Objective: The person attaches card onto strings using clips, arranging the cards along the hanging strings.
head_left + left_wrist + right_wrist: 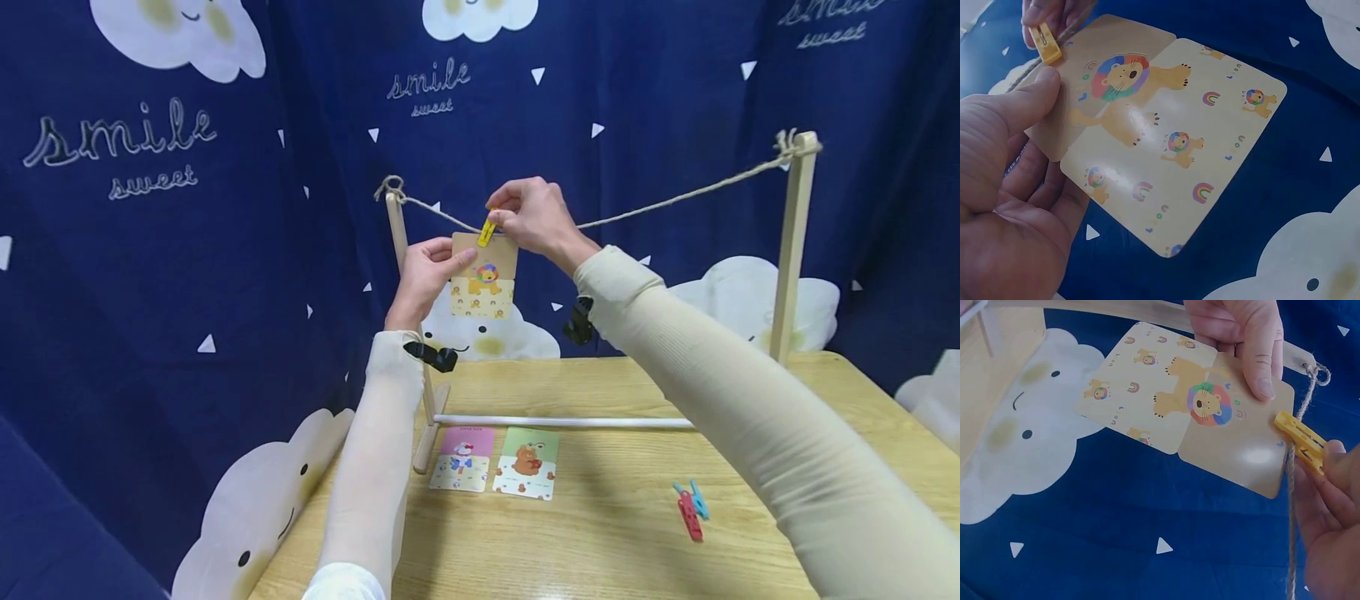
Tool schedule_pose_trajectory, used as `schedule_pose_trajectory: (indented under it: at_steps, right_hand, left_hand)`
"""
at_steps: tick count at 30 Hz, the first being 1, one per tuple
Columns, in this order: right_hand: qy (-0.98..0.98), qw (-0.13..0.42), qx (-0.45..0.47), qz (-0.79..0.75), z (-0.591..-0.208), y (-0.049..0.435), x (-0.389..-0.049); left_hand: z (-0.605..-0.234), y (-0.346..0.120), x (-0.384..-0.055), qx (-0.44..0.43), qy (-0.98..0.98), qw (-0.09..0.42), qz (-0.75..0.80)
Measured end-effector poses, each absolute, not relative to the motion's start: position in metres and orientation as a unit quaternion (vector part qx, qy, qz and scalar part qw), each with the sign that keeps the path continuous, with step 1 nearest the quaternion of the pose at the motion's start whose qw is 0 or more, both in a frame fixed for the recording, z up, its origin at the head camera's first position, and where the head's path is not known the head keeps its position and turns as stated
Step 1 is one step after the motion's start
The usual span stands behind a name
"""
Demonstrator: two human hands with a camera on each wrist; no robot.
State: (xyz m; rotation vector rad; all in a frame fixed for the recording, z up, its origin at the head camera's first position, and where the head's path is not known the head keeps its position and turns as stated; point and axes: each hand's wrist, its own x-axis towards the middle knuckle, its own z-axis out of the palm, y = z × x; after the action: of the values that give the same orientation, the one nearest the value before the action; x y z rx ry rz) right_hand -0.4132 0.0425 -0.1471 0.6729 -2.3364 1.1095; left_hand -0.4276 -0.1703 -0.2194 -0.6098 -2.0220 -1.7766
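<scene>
A lion card (pixel 483 287), brown above and cream below, hangs upright at the twine (pixel 682 197). My left hand (pixel 426 279) pinches it near its upper left edge, thumb on the printed face. In my right hand (pixel 536 218) a yellow clothespin (pixel 487 232) is pinched between thumb and fingers. The right wrist view shows the tip of the clothespin (pixel 1300 440) over the card's top edge, where the twine (pixel 1292 519) runs. Behind the card (pixel 1172 137), the left hand's other fingers are partly hidden in the left wrist view.
Two cards lie on the table: a pink-topped card (pixel 461 460) and a green-topped bear card (pixel 527 463). A red clothespin (pixel 689 515) touches a blue clothespin (pixel 700 500) at the right. Wooden posts (pixel 793 250) hold the twine, and a white rod (pixel 562 422) crosses low between them.
</scene>
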Motion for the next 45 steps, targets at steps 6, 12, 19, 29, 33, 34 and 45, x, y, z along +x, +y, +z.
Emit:
schedule_pose_trajectory:
  at_steps: [6, 12, 19, 29, 33, 34, 45]
  right_hand:
    - [-0.856, 0.218, 0.243, 0.400, -0.147, 0.043, -0.414]
    - [-0.858, 0.212, 0.241, 0.401, -0.148, 0.044, -0.415]
    - [-0.860, 0.208, 0.244, 0.397, -0.148, 0.045, -0.415]
    - [-0.863, 0.195, 0.241, 0.400, -0.149, 0.046, -0.414]
    - [-0.862, 0.197, 0.243, 0.399, -0.151, 0.047, -0.414]
    - [-0.862, 0.198, 0.244, 0.398, -0.151, 0.048, -0.413]
    - [-0.864, 0.210, 0.253, 0.381, -0.149, 0.055, -0.406]
  left_hand:
    - [-0.221, -0.171, -0.429, -0.215, -0.720, 0.187, -0.633]
    - [-0.220, -0.170, -0.430, -0.214, -0.720, 0.178, -0.636]
    - [-0.218, -0.170, -0.430, -0.209, -0.725, 0.171, -0.634]
    - [-0.221, -0.170, -0.427, -0.210, -0.728, 0.188, -0.625]
    - [-0.224, -0.170, -0.427, -0.211, -0.729, 0.190, -0.623]
    - [-0.225, -0.170, -0.428, -0.212, -0.729, 0.189, -0.623]
    - [-0.228, -0.173, -0.428, -0.198, -0.732, 0.196, -0.621]
